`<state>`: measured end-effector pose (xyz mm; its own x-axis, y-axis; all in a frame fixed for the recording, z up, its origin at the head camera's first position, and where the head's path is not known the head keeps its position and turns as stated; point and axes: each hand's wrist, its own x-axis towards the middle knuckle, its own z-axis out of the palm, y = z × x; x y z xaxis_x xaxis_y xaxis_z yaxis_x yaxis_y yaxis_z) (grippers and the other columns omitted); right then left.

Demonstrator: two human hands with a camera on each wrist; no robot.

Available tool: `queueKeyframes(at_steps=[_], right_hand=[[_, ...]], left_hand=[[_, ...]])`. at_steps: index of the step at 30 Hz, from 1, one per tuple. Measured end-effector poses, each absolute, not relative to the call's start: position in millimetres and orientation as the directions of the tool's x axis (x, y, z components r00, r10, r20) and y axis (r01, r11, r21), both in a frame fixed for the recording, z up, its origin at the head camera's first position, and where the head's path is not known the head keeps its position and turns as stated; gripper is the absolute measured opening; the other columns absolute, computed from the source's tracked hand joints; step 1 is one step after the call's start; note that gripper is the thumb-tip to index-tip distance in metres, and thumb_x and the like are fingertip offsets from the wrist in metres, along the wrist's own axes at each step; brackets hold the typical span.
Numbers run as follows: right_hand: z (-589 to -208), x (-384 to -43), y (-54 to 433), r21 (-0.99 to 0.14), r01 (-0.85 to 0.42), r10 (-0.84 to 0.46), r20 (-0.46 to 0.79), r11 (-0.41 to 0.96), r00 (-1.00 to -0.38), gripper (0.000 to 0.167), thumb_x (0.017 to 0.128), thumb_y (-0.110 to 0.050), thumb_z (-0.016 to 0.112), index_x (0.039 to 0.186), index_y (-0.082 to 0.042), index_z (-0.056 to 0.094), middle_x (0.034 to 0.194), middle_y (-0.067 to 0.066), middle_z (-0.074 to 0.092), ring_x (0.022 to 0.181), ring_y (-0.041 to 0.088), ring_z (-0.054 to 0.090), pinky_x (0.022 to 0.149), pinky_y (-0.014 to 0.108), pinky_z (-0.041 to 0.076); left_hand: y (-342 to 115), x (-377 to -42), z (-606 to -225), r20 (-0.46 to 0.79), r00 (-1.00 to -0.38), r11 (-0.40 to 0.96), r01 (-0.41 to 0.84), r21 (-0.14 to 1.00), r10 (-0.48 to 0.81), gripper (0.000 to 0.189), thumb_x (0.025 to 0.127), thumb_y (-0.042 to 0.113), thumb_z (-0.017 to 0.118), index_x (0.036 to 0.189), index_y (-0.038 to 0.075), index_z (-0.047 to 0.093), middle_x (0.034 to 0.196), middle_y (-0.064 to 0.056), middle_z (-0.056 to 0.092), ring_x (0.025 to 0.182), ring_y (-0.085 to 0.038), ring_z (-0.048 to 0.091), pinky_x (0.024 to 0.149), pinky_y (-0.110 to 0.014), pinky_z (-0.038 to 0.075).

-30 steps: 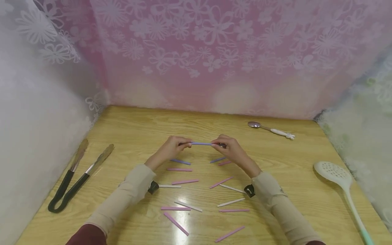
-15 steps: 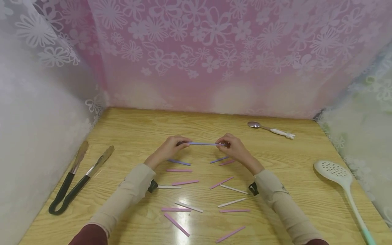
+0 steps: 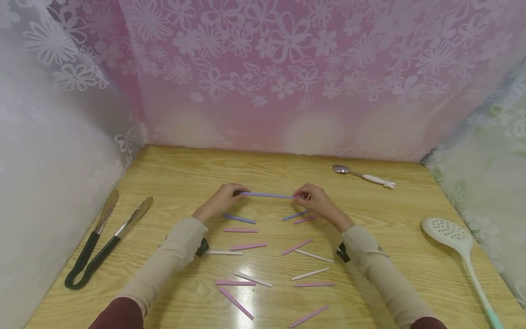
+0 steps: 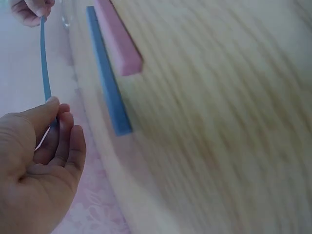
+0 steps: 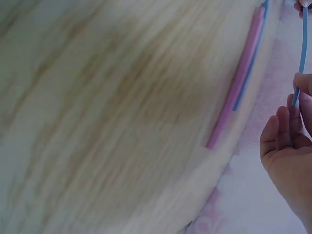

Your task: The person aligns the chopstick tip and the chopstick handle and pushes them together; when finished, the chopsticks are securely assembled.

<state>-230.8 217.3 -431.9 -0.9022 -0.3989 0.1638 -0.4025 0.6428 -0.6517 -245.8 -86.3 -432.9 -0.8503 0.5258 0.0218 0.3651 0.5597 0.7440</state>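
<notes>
Pink cloth [image 3: 246, 119] backed the table [image 3: 185, 169]; right of the tongs [image 3: 107, 248], the left hand [image 3: 223, 197] and right hand [image 3: 314, 199] pinched a raised blue stick [image 3: 267, 195], having spread apart, so grips seemed nearer its ends.

Left arm: creased beige sleeve [image 3: 162, 262], maroon fabric [image 3: 121, 313] above it, small black fitting [image 3: 202, 247] at the inner wrist. Right arm: matching beige sleeve [image 3: 382, 272], maroon edge [image 3: 427, 323], similar black piece [image 3: 343, 252]. Left hand [image 3: 222, 198] and right hand [image 3: 315, 201] ungloved.
</notes>
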Motion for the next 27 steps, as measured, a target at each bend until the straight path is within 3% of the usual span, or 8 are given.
queueKeyframes(at_steps=[6,17,27], right_hand=[[-441.1,-239.8,219.7,-0.648,-0.332,-0.413,0.029,0.686,-0.910,0.011,0.088,-0.009,0.067,0.096,-0.001,0.070,0.087,0.007,0.061,0.080,0.019,0.054,0.072,0.029,0.047],[-449.4,-243.9,216.2,-0.682,-0.298,-0.428,-0.025,0.668,-0.903,0.010,0.088,-0.007,0.066,0.094,0.001,0.069,0.079,0.003,0.055,0.071,0.014,0.045,0.063,0.023,0.040],[-449.1,-243.4,212.7,-0.661,-0.301,-0.424,-0.029,0.688,-0.905,0.010,0.089,-0.007,0.065,0.094,0.001,0.068,0.080,0.003,0.057,0.071,0.014,0.046,0.063,0.024,0.041]], left_hand=[[-85.8,-250.7,-440.1,-0.032,-0.833,0.578,0.355,0.735,0.552,0.024,0.094,0.009,0.059,0.115,-0.003,0.065,0.114,-0.015,0.064,0.100,-0.025,0.058,0.090,-0.037,0.049],[-85.1,-257.0,-447.0,-0.037,-0.843,0.607,0.355,0.711,0.537,0.022,0.092,0.009,0.062,0.111,-0.002,0.067,0.104,-0.012,0.066,0.087,-0.018,0.055,0.078,-0.030,0.048],[-85.9,-257.0,-447.6,-0.052,-0.848,0.602,0.330,0.727,0.528,0.021,0.092,0.006,0.061,0.110,-0.003,0.067,0.102,-0.012,0.065,0.088,-0.019,0.056,0.078,-0.030,0.048]])
